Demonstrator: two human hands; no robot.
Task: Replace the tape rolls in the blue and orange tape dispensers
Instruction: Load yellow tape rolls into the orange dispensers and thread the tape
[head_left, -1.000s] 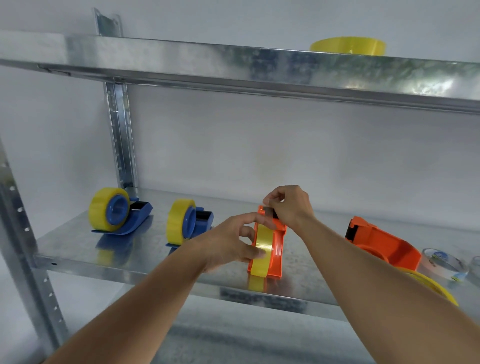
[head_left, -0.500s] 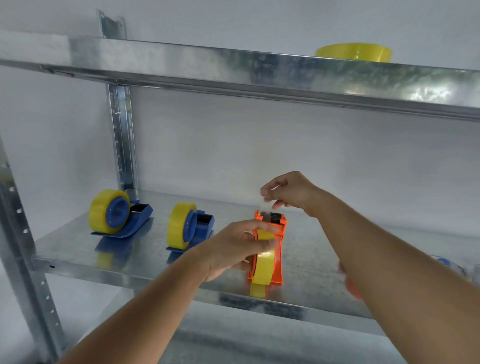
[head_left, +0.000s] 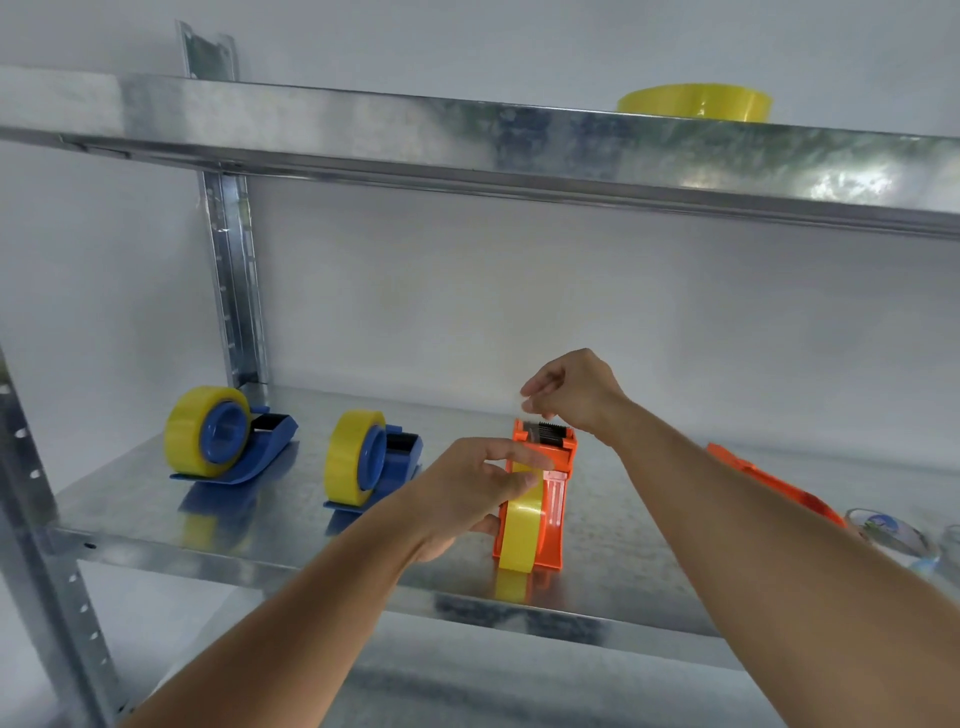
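While the left hand grips the yellow tape roll seated in the orange dispenser, thumb and fingers curled around the roll's upper edge, the right hand hovers just above the dispenser's serrated cutter. Its fingertips pinch a small clear piece of tape, blurred and hard to make out. The dispenser stands on the metal shelf, directly below both hands, cutter end away from the person. Left of the left hand stand two blue dispensers, the nearer one just beside the wrist and the farther one well beyond it; each carries a yellow roll. Right of the right forearm, partly hidden by it, lies a second orange dispenser, with a clear roll near the shelf's end. Above the right hand, on the upper shelf, lies a wide yellow roll.
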